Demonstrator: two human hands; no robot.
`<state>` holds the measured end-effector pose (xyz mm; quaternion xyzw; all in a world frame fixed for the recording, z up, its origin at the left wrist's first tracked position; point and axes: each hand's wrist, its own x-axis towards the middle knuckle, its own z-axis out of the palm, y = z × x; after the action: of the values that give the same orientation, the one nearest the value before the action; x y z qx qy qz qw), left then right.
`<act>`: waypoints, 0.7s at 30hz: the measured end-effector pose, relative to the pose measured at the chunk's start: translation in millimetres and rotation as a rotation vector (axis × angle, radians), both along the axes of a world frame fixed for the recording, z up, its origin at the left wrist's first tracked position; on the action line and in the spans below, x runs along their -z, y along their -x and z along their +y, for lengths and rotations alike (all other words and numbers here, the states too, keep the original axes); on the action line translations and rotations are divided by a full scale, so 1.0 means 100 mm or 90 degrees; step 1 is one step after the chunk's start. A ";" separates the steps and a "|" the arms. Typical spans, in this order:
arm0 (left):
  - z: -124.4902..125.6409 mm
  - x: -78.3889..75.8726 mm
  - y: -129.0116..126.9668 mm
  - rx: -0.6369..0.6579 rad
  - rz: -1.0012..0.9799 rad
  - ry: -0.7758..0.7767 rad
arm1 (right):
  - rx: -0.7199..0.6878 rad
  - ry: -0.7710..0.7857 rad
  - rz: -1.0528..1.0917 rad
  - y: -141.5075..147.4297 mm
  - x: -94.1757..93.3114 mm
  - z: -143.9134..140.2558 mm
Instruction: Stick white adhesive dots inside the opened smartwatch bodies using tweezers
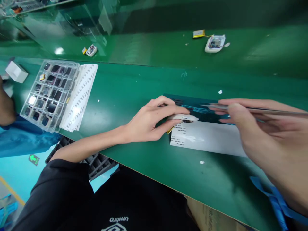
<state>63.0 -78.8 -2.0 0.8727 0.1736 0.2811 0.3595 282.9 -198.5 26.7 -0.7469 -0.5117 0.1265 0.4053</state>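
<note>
The left hand (149, 120) is stretched out flat across the middle of the frame, fingers curled down over a small white part (184, 118) that's pinned against the green bench (134, 89); a bit of gold sticks out underneath. The right hand (264, 134) is held close at the right edge, thumb and fingers pinched on metal tweezers (252, 109), whose tips are pointed left above the part. A white label sheet (209, 138) and a dark mat (192, 104) are laid right under both hands. A clear compartment tray (49, 94) is seen at upper left, with two similar units (215, 42) left along the top of the frame.
</note>
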 end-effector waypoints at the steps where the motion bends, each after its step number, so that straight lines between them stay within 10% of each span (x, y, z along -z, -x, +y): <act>1: 0.03 0.03 0.00 0.015 0.026 -0.053 | 0.006 0.021 0.014 -0.01 0.00 0.03; 21: 0.17 0.02 -0.06 0.124 0.187 -0.041 | -0.108 -0.109 -0.143 -0.04 0.14 0.09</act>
<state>69.2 -62.1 -3.6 0.9281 0.1299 0.1194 0.3280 286.7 -189.9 12.7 -0.6731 -0.6241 0.0320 0.3956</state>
